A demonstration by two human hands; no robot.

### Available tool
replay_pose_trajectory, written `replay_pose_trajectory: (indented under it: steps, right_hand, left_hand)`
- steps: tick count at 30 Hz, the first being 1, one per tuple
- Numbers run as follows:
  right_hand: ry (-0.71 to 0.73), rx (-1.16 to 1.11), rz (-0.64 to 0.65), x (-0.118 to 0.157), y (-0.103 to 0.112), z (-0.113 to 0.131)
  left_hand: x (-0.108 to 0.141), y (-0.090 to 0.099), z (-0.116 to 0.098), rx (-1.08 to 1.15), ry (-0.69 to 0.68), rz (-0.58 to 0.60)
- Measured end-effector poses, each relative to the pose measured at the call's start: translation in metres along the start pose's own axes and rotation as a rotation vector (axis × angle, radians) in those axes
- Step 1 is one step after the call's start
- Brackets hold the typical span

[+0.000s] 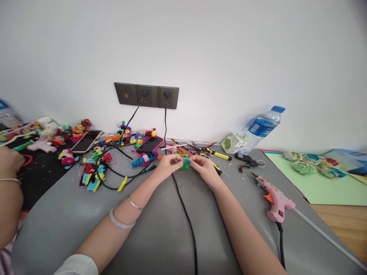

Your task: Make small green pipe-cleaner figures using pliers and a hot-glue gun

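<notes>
Both my hands meet over the grey mat, pinching a small green piece (185,164) that looks like bent pipe cleaner or ribbon; its exact kind is too small to tell. My left hand (169,167) grips its left side between thumb and fingers. From the right, my right hand (202,168) pinches the other side. Just behind my hands lie scissors (197,148) and a yellow-and-black handled tool (219,154), among loose dark red strips. A black cable (183,206) runs beneath the green piece toward me.
A pink glue gun (276,200) with a glue stick lies at right. Beyond it are a water bottle (262,128), keys (250,160) and green paper (286,179). Fuzzy colourful figures (93,168) and phones (86,141) lie left. Another person's hand (10,162) is at far left.
</notes>
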State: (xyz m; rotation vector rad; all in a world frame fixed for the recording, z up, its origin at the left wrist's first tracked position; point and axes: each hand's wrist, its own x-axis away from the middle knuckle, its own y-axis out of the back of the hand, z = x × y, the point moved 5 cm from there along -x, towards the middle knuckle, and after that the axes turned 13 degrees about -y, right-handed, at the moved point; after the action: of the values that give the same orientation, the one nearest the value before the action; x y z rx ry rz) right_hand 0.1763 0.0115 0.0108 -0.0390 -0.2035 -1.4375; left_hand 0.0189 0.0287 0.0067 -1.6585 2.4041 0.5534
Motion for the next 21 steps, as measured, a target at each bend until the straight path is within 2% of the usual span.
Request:
replay_pose_trajectory:
  steps: [21]
  right_hand:
    - [0.004,0.0,0.022,0.0016,-0.0029,0.0006]
  left_hand:
    - [0.0001,-0.0003,-0.0013,-0.007,-0.009,0.0]
